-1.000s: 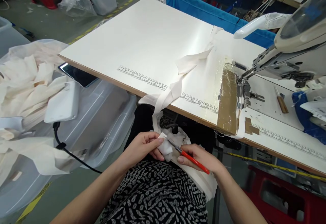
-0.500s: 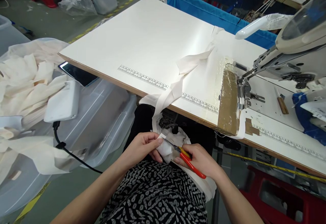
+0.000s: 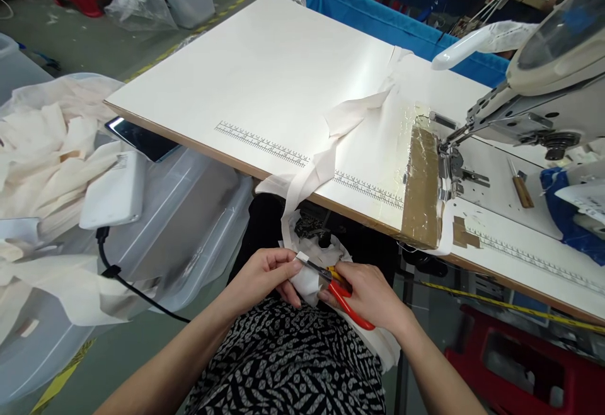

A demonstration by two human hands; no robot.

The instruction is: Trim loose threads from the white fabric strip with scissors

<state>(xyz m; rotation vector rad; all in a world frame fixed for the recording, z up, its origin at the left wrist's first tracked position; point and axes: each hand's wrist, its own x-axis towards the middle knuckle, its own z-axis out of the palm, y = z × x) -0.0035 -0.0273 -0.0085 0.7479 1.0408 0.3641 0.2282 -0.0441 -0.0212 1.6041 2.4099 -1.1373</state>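
My left hand (image 3: 274, 275) pinches a piece of white fabric (image 3: 307, 283) above my lap, its thumb and forefinger closed on the edge. In my right hand (image 3: 363, 289) is a pair of scissors (image 3: 348, 306) with red and yellow handles. The blades point left and lie at the fabric edge, close to the left fingertips. A pale fabric strip (image 3: 297, 191) runs from the tabletop over the front edge and down to the bundle in my lap. Part of the bundle is hidden behind my hands.
A sewing machine (image 3: 558, 100) stands at the right of the white table (image 3: 227, 62). An awl-like tool (image 3: 522, 191) lies near it. On the left, a clear plastic bin (image 3: 189, 213) carries pale fabric pieces (image 3: 51, 144) and a white power bank (image 3: 116, 188). A red stool (image 3: 510, 364) is lower right.
My right hand has moved slightly left with the scissors, and the blades now reach further along the fabric edge by my left fingers. My left hand stays nearly in place.
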